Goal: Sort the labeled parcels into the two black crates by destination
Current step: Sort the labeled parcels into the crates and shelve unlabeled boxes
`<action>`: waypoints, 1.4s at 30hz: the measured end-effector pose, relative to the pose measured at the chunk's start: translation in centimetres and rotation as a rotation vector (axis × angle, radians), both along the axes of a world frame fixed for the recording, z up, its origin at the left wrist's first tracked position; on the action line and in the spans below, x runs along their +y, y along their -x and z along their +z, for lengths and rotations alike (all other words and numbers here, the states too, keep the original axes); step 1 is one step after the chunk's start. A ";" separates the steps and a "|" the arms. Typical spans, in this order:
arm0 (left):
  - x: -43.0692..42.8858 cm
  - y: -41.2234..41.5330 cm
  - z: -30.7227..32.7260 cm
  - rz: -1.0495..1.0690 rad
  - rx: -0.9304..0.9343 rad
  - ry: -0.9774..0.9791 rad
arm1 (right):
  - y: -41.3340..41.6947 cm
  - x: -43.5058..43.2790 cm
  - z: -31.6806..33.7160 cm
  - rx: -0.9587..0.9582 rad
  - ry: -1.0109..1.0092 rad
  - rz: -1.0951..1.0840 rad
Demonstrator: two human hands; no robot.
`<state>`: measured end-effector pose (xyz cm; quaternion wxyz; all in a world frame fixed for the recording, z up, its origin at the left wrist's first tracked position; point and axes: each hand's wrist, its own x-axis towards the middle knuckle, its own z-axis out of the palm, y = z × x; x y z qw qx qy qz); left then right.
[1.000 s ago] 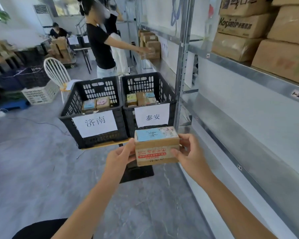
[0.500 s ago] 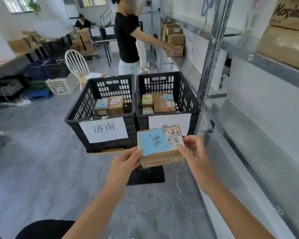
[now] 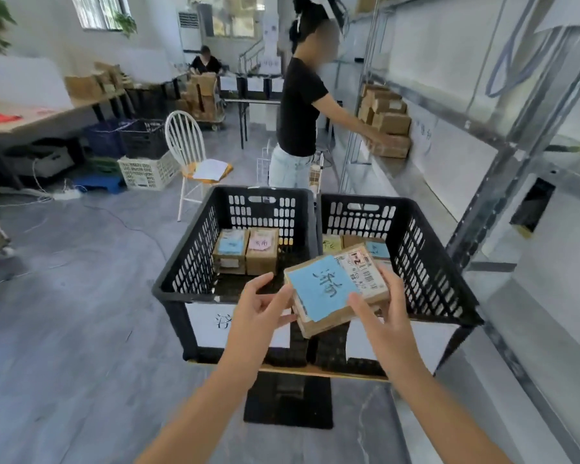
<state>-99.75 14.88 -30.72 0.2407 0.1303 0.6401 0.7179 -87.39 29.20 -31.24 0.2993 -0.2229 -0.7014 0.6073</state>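
A grey steel shelving rack (image 3: 516,155) runs up the right side. Just beside it two black slotted plastic crates stand touching side by side, each with a white paper sign on its near wall. The left crate (image 3: 195,259) holds two brown cardboard parcels at its far end, one with a blue note (image 3: 230,251) and one with a pink note (image 3: 262,251). The right crate (image 3: 426,262) holds several parcels, among them one with a yellow note (image 3: 331,244) and another with a blue note (image 3: 377,249).

Both bare forearms reach forward from the lower edge. The left hand (image 3: 258,309) has its thumb raised and its fingers curled against the near-left edge of a flat brown cardboard parcel with a blue handwritten note (image 3: 322,286). The right hand (image 3: 385,316) grips the parcel's right side, thumb on top and fingers wrapped round the far edge.

The parcel hangs above the crates' near rims, over the divide between them. It is tilted towards the camera with the note face up, and its long axis runs from near-left to far-right. A barcoded label sits at the far-right end.
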 end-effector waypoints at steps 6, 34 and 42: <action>1.3 8.4 1.3 -0.023 0.191 0.058 | 9.0 4.0 1.8 -0.024 0.034 0.082; 19.3 31.4 -9.7 -0.102 0.085 0.533 | 43.5 24.3 -4.0 -0.941 -0.668 0.542; 21.6 32.9 -13.7 -0.133 -0.031 0.584 | 46.5 24.2 -6.2 -1.314 -0.902 0.643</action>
